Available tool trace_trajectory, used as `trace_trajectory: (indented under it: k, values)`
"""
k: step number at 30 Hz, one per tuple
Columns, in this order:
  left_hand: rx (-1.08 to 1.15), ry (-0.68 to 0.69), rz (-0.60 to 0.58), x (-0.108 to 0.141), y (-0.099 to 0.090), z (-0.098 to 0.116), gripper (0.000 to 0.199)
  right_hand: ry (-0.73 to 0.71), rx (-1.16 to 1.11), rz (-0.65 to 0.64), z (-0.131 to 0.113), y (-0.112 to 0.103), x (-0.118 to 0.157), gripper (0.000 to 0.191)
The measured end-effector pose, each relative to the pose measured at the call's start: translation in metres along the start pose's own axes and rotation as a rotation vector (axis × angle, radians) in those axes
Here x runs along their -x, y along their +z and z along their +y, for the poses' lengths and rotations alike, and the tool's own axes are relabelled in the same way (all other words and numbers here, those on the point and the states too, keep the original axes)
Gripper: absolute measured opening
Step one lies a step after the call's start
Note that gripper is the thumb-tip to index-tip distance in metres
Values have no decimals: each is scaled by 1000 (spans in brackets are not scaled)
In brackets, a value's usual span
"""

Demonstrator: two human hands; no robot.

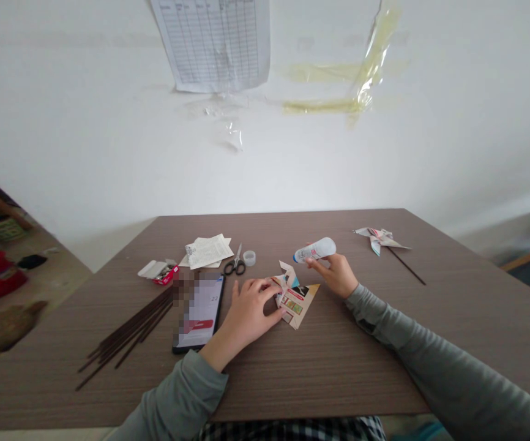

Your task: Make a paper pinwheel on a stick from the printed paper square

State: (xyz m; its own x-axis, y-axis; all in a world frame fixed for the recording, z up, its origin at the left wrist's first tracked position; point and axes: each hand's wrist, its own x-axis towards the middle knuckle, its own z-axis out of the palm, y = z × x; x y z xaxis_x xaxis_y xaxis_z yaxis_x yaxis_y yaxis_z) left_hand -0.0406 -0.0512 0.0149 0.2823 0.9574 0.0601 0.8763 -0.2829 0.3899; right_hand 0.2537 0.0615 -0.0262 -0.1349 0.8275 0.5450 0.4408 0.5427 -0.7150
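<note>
In the middle of the table lies a printed paper pinwheel (297,300), partly folded, with its lower right part flat and its upper part bent inward. My left hand (253,306) grips its left edge between thumb and fingers. Above and to the right, my right hand (336,274) is closed around a white glue bottle (319,249), tilted with its blue tip pointing left over the paper. A made-up pinwheel (379,237) on a dark stick (407,267) rests at the right back.
Left of my left hand is a phone (201,312), beside several dark sticks (131,324). Behind them are a red and white box (161,271), paper squares (207,251), scissors (235,264) and a small clear cap (249,258). A white wall (265,177) borders the table's back edge.
</note>
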Motion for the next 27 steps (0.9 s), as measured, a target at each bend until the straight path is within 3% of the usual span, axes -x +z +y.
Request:
trace_trajectory:
  k: [3,13,18,27]
  values:
    - [-1,11,1,0,1,1,45,44,-36,-26,-4,2,1,48]
    - [1,55,34,-1,11,-1,44,-1,-97,-173,-17,10,7,44]
    - [7,39,39,-2,10,0,46,-22,-46,-244,-20,8,7,35]
    - [9,44,42,-2,9,2,44,-98,62,-243,-17,12,9,22]
